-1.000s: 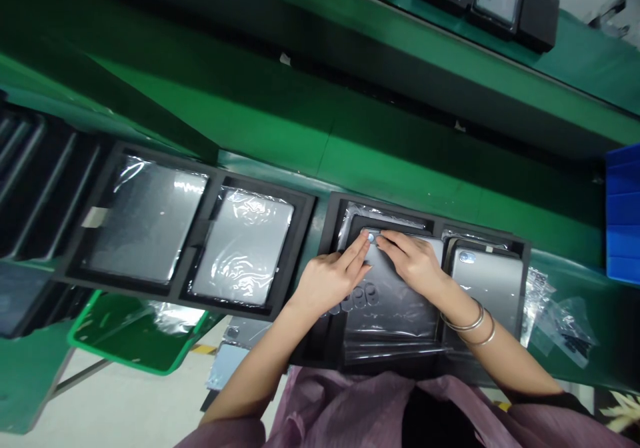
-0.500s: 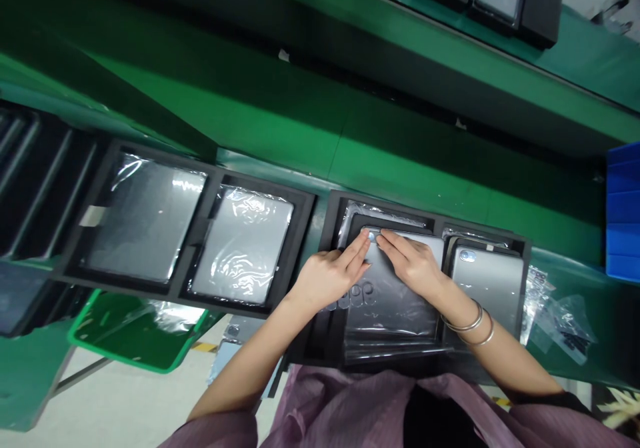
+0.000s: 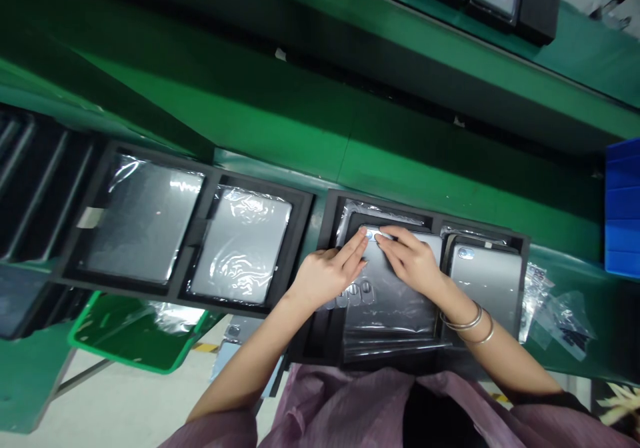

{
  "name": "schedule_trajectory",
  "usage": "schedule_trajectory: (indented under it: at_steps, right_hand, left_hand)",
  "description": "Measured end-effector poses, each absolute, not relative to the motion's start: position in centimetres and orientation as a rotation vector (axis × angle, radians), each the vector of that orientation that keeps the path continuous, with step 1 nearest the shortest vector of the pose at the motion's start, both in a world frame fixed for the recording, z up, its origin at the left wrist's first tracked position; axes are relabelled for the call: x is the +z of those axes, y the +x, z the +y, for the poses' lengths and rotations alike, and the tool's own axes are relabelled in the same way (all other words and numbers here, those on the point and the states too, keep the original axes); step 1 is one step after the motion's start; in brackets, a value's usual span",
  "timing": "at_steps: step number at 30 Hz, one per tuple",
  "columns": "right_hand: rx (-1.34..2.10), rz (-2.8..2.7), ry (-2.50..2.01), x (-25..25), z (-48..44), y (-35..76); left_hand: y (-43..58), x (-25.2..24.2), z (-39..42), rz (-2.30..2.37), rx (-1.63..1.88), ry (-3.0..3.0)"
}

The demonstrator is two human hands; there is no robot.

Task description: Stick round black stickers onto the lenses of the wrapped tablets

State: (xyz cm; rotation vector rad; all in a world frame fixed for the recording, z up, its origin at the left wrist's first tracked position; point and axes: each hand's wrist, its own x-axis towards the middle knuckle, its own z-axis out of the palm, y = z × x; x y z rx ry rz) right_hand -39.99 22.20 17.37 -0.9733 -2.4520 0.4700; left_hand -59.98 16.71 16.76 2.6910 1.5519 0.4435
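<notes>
The left hand (image 3: 327, 276) lay flat, its grip spread, with the forefinger stretched up to the small round camera lens (image 3: 371, 235) at the top left corner of a flat grey metal tablet back (image 3: 395, 298). The right hand (image 3: 413, 265) met it from the other side, fingers extended and pressed down beside the same lens, pinching nothing; two silver bangles (image 3: 470, 323) sat on that wrist. Whether a film or sticker lay under the fingertips could not be told.

The grey tablet back rested in the left pocket of a black foam two-pocket tray (image 3: 334, 218), over crinkled clear plastic wrap (image 3: 360, 213). Just below the left hand, a strip of small oval transparent stickers (image 3: 356, 291) lay on the tablet's surface. In the right pocket of the same tray sat a second grey tablet back (image 3: 487, 285), its lens at the top left.

Just to the left stood another black foam tray (image 3: 200, 235) holding two plastic-wrapped grey tablets (image 3: 240, 248). Both trays sat on the green table (image 3: 300, 135). To the right lay small clear plastic bags (image 3: 555, 315), and a blue plastic bin (image 3: 623, 208) stood at the edge. A green plastic tray (image 3: 135, 341) hung below the table's near edge.
</notes>
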Motion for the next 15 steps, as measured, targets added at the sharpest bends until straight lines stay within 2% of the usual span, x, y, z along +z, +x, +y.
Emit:
schedule_trajectory:
  at_steps: [3, 8, 15]
  right_hand:
    - [0.592, -2.251, -1.041, 17.8, 22.6, -39.7]
    - [0.475, -2.316, -1.046, 17.3, 22.2, -39.5]
    - [-0.088, -2.644, -0.979, 16.8, 21.6, -40.5]
  left_hand:
    - [-60.0, 16.5, 16.6, 1.587, 0.515, 2.640]
    - [-59.8, 16.6, 16.6, 1.702, 0.435, 2.579]
    - [-59.5, 16.6, 16.8, 1.641, 0.380, 2.646]
